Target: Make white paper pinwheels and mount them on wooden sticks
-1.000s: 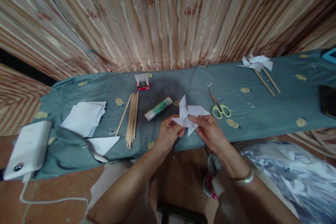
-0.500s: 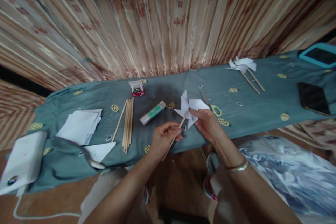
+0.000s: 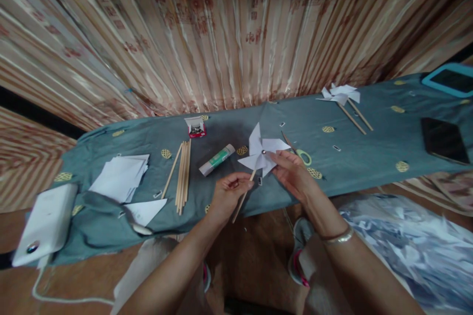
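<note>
A white paper pinwheel (image 3: 255,142) on a thin wooden stick is held up over the table, with a shiny pin head showing at its centre. My left hand (image 3: 231,194) is closed round the stick just below the blades. The thumb and fingers of my right hand (image 3: 295,174) are on the pinwheel's lower right blade, close to the pin; its far fingertips are hidden behind the paper. A glue stick (image 3: 217,160) lies beyond my left hand. Scissors with light green handles (image 3: 303,157) lie just past my right hand.
To the left are loose wooden sticks (image 3: 183,177), a small red box of pins (image 3: 195,129), stacked white paper (image 3: 120,177) and a white device with a cable (image 3: 48,224). Two pinwheels (image 3: 342,94), a dark phone (image 3: 443,140) and a blue-framed tablet (image 3: 426,80) lie right. A plastic bag (image 3: 406,241) sits below.
My right thumb has shifted off the pinwheel's centre onto the blade, so the pin head now shows. The pinwheel has turned slightly and moved a little left. The camera view has shifted slightly.
</note>
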The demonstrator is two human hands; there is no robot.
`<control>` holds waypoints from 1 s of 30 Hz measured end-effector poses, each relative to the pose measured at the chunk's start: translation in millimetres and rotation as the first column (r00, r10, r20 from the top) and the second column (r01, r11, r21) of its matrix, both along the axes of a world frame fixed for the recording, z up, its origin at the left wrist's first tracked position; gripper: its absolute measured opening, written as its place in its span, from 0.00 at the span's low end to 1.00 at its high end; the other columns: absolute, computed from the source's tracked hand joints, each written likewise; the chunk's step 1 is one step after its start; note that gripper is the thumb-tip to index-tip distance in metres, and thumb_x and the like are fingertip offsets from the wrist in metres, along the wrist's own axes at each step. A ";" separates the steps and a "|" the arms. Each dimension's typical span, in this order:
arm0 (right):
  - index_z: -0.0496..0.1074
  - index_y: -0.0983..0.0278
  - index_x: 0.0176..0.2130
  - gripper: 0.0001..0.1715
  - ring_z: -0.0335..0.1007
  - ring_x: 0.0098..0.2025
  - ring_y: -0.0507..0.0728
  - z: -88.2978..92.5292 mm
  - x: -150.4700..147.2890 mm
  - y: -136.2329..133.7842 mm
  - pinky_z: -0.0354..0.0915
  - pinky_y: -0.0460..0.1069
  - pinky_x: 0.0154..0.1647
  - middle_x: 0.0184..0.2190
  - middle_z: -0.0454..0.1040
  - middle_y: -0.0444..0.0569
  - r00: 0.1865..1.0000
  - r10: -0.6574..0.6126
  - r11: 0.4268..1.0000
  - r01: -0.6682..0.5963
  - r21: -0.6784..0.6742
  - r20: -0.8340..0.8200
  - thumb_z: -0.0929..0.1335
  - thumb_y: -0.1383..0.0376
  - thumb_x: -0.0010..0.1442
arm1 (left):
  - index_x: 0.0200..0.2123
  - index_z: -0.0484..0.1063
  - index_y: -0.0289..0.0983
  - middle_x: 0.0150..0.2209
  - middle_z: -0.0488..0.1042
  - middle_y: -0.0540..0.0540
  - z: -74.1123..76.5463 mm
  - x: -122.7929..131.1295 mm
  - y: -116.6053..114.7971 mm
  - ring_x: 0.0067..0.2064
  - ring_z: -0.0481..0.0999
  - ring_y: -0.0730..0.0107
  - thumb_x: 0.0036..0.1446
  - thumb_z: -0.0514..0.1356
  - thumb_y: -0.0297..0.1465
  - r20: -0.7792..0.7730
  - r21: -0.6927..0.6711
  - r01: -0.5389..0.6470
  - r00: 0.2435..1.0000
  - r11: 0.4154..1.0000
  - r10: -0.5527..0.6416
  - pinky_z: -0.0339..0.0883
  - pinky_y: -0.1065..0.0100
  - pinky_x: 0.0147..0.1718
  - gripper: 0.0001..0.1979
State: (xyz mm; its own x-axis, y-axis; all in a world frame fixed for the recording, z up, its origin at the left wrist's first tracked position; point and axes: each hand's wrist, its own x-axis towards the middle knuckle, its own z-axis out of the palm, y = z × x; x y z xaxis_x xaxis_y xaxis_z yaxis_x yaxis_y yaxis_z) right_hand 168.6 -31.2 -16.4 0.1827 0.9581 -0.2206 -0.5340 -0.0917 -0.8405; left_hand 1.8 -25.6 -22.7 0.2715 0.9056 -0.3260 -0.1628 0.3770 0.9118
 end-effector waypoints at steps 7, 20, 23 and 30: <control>0.75 0.60 0.27 0.14 0.73 0.32 0.52 1.4 2.9 -1.2 0.69 0.46 0.38 0.28 0.79 0.43 1.000 -0.013 1.000 0.013 0.010 -0.022 0.79 0.60 0.40 | 0.25 0.79 0.35 0.24 0.77 0.49 -1.5 -1.1 0.9 0.26 0.70 0.75 0.33 0.72 0.34 0.005 0.012 -0.007 1.000 1.000 0.007 0.62 0.74 0.27 0.13; 0.76 0.63 0.27 0.14 0.68 0.25 0.50 -3.6 5.3 -3.5 0.65 0.46 0.30 0.22 0.74 0.42 1.000 0.001 0.998 -0.001 -0.067 -0.012 0.79 0.60 0.40 | 0.25 0.78 0.35 0.22 0.75 0.50 -5.4 1.3 4.5 0.24 0.69 0.76 0.31 0.73 0.34 0.009 0.009 -0.061 0.998 0.998 0.061 0.62 0.74 0.26 0.14; 0.76 0.63 0.26 0.14 0.67 0.25 0.49 -2.9 2.8 -4.1 0.65 0.46 0.30 0.22 0.74 0.42 0.999 -0.002 0.997 -0.001 -0.079 -0.035 0.79 0.60 0.39 | 0.25 0.78 0.35 0.22 0.75 0.51 -5.5 2.3 4.0 0.24 0.68 0.77 0.32 0.73 0.34 0.015 0.009 -0.057 0.998 0.998 0.057 0.61 0.74 0.26 0.14; 0.77 0.65 0.23 0.13 0.67 0.25 0.48 -2.3 -4.6 -5.8 0.65 0.44 0.29 0.22 0.75 0.43 0.998 0.052 0.995 -0.055 -0.081 -0.046 0.79 0.61 0.39 | 0.26 0.78 0.35 0.22 0.75 0.51 -3.6 4.1 2.8 0.24 0.68 0.78 0.34 0.73 0.33 0.039 0.008 -0.045 0.998 0.999 0.044 0.61 0.74 0.27 0.13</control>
